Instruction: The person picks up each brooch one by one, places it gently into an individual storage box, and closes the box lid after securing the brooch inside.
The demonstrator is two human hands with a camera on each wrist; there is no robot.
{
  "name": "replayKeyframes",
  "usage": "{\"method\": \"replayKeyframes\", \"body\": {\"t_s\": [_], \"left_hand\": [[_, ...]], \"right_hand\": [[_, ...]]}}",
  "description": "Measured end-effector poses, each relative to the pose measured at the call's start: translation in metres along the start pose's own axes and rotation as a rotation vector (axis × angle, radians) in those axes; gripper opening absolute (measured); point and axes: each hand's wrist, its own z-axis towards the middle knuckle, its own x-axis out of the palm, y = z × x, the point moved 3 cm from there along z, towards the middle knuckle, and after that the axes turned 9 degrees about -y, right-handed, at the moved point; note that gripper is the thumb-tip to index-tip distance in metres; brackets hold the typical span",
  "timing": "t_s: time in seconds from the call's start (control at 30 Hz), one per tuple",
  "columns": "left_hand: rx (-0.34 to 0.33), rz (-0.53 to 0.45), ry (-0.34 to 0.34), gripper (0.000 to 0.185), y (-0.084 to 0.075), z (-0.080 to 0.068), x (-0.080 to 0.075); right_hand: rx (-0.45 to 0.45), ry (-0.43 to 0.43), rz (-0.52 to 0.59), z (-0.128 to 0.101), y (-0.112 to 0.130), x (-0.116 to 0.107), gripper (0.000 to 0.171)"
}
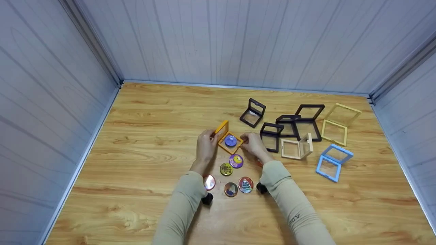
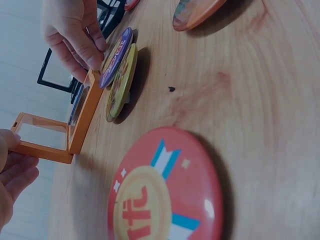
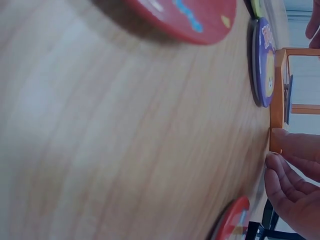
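An orange hinged display frame (image 1: 232,147) with clear film panels stands open on the table. A round blue-purple pin badge (image 1: 230,140) lies on the film of its lower half. My left hand (image 1: 206,144) pinches the raised lid (image 2: 40,154) at its edge. With thumb and fingertips, my right hand (image 1: 253,144) pinches the right corner of the lower half (image 3: 280,90). Just in front of the frame lie a purple badge (image 1: 236,161) and a yellow-green badge (image 1: 226,169).
Nearer me are a red-rimmed badge (image 1: 209,182), a brown badge (image 1: 231,189) and a Christmas-tree badge (image 1: 245,184). Another red badge (image 3: 234,220) is by my right wrist. Several opened frames stand right, including black (image 1: 252,115), beige (image 1: 290,149), yellow (image 1: 334,132) and blue (image 1: 329,168).
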Motion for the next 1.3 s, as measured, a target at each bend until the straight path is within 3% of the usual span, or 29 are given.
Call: {"method": "replayKeyframes", "body": {"t_s": [0.03, 0.1, 0.27, 0.73, 0.8, 0.83, 0.97, 1.03, 1.07, 1.3], "left_hand": [[0.006, 0.004, -0.002, 0.014, 0.000, 0.000, 0.000], [0.009, 0.007, -0.002, 0.014, 0.000, 0.000, 0.000], [0.005, 0.006, 0.010, 0.014, -0.001, -0.001, 0.001], [0.115, 0.072, 0.047, 0.018, -0.010, -0.007, 0.002], [0.134, 0.072, 0.046, 0.019, -0.012, -0.008, 0.003], [0.146, 0.074, 0.045, 0.018, -0.012, -0.008, 0.003], [0.179, 0.077, 0.042, 0.017, -0.015, -0.011, 0.003], [0.183, 0.076, 0.049, 0.018, -0.016, -0.012, 0.003], [0.179, 0.074, 0.057, 0.018, -0.017, -0.012, 0.003], [0.134, 0.076, 0.144, 0.017, -0.021, -0.016, 0.006]], "right_hand": [[0.022, 0.005, 0.002, 0.001, -0.002, 0.001, 0.027], [0.092, 0.037, -0.027, -0.008, 0.025, -0.012, 0.027], [0.093, 0.027, -0.029, -0.021, 0.054, -0.027, 0.026], [0.167, 0.015, -0.013, -0.019, 0.052, -0.024, 0.028], [0.189, 0.024, -0.004, -0.015, 0.045, -0.022, 0.029], [0.153, 0.013, 0.042, -0.011, 0.030, -0.016, 0.027], [0.149, 0.025, 0.049, -0.008, 0.023, -0.012, 0.028], [0.146, 0.020, 0.051, -0.010, 0.027, -0.014, 0.027], [0.189, 0.029, 0.012, -0.014, 0.040, -0.020, 0.029], [0.135, 0.008, 0.005, -0.021, 0.052, -0.026, 0.027]]}}
